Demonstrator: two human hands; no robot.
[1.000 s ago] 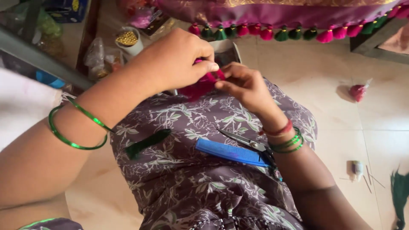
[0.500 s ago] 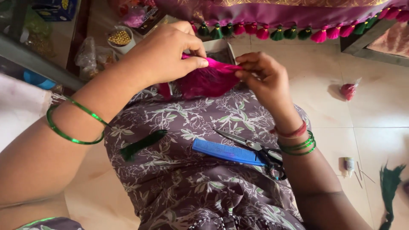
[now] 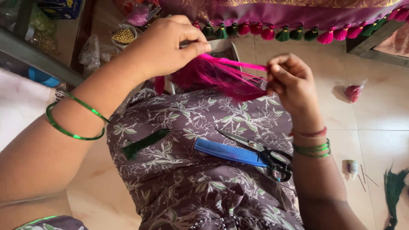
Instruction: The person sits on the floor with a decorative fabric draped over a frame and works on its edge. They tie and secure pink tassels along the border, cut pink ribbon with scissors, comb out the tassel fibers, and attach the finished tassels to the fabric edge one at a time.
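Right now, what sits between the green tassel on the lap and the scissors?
Head view: a blue comb lies on the floral fabric, between the green tassel and the scissors; its right end touches the scissors' handles.

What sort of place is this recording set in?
Probably a home floor used for handmade tassel work. The person sits on a pale tiled floor, stretching a bunch of pink threads between the left hand and right hand, beneath a purple cloth edged with pink and green tassels.

Pink thread bundle between left hand and right hand.
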